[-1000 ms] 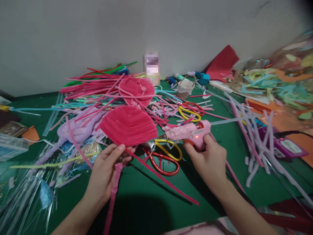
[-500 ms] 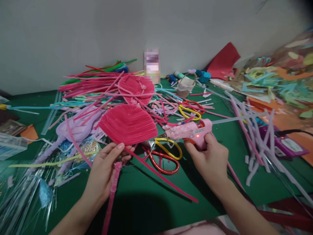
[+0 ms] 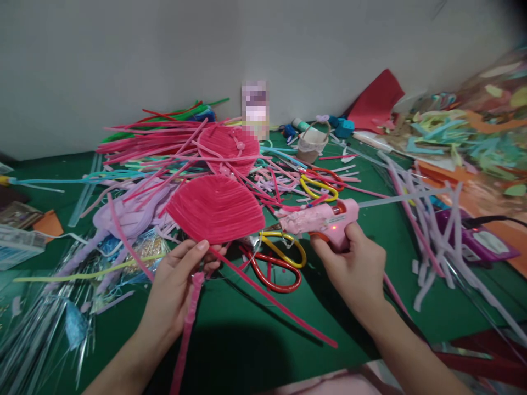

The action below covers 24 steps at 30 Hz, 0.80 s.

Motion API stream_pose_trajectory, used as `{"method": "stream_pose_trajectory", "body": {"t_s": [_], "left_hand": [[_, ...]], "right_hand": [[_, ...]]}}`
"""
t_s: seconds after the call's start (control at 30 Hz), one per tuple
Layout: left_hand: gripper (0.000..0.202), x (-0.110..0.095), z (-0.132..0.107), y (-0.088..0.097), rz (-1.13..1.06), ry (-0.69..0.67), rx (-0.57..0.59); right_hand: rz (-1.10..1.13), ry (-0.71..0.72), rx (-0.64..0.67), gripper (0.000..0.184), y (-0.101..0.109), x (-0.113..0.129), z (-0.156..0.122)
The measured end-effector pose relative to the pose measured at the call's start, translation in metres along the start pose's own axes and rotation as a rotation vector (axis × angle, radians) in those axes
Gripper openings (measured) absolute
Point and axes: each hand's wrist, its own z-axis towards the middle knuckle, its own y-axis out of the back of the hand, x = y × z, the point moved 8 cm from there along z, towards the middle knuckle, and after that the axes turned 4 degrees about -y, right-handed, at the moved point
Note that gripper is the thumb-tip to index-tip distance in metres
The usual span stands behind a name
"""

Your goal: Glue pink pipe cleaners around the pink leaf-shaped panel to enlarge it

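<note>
My left hand (image 3: 181,280) pinches the lower edge of a red fan-shaped piece made of pipe cleaners (image 3: 216,211). From that edge a loose red pipe cleaner (image 3: 280,299) runs down to the right. A pink wrapped stem (image 3: 190,323) hangs below the same hand; whether it joins the fan piece is hidden. My right hand (image 3: 349,263) is wrapped round a pink hot glue gun (image 3: 317,219) with a lit orange light and a clear glue stick (image 3: 405,197) out of its back. The gun's nozzle points left, close to the fan's right edge.
Scissors with red and yellow handles (image 3: 284,269) lie under the gun's tip, and another pair (image 3: 319,189) behind. A round red pipe-cleaner piece (image 3: 228,151), pink pipe cleaners (image 3: 152,145), a small basket (image 3: 313,145) and a purple device (image 3: 477,238) surround the hands on the green table (image 3: 242,351).
Almost nothing differs. The free end of the loose red pipe cleaner sits slightly lower and further right; both hands keep their holds.
</note>
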Motion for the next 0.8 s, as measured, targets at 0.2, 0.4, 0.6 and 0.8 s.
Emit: {"method": "stream_pose_trajectory", "body": {"t_s": [0.2, 0.4, 0.6, 0.8], "left_hand": [[0.015, 0.0003, -0.0002, -0.0009, -0.002, 0.011, -0.003], [0.013, -0.0005, -0.0005, -0.0031, 0.002, 0.008, 0.008], [0.012, 0.0001, 0.0004, -0.0022, 0.002, 0.012, -0.003], [0.011, 0.0, -0.0003, -0.002, -0.004, 0.01, 0.003]], "right_hand": [[0.002, -0.005, 0.006, 0.036, 0.0001, -0.0015, -0.0006], [-0.016, -0.02, 0.021, 0.036, 0.0002, -0.0015, -0.0004], [-0.014, -0.03, 0.021, 0.036, -0.0004, -0.0019, -0.0005], [0.005, -0.016, 0.023, 0.036, -0.0006, -0.0012, -0.0012]]}}
